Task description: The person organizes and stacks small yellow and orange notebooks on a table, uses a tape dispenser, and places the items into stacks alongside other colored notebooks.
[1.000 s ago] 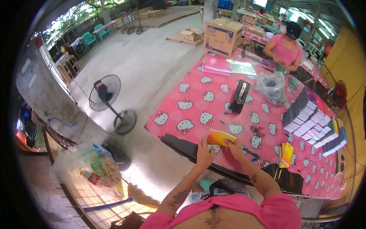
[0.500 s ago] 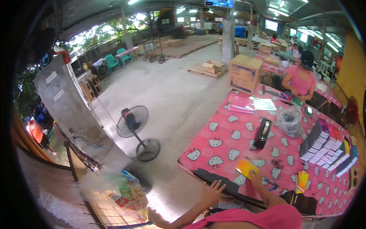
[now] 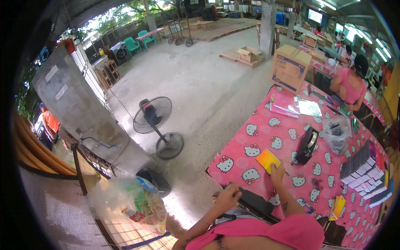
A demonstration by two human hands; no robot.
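My right hand (image 3: 277, 174) grips a thin yellow-orange booklet (image 3: 267, 160) by its near right corner, just above the pink patterned tablecloth (image 3: 251, 174). At the table's near left edge is my left hand (image 3: 227, 197), empty, its fingers loosely bent and slightly apart, beside a dark strip (image 3: 255, 201) along that edge. To the right of the booklet stands a black tape dispenser (image 3: 307, 146). Several yellow booklets (image 3: 338, 207) lie near the front right, with scissors (image 3: 307, 207) partly hidden by my right forearm.
Stacked booklets (image 3: 363, 173) fill the table's right side. A clear plastic bag (image 3: 336, 135), pink folders (image 3: 285, 103) and a cardboard box (image 3: 290, 68) stand farther back. Across the table sits a person in pink (image 3: 352, 85). A fan (image 3: 159, 125) and a filled plastic bag (image 3: 137, 202) are at left.
My right hand has lifted the yellow booklet and moved it away from me. My left hand has drawn back to the edge, its fingers more bent. The view has turned left and down.
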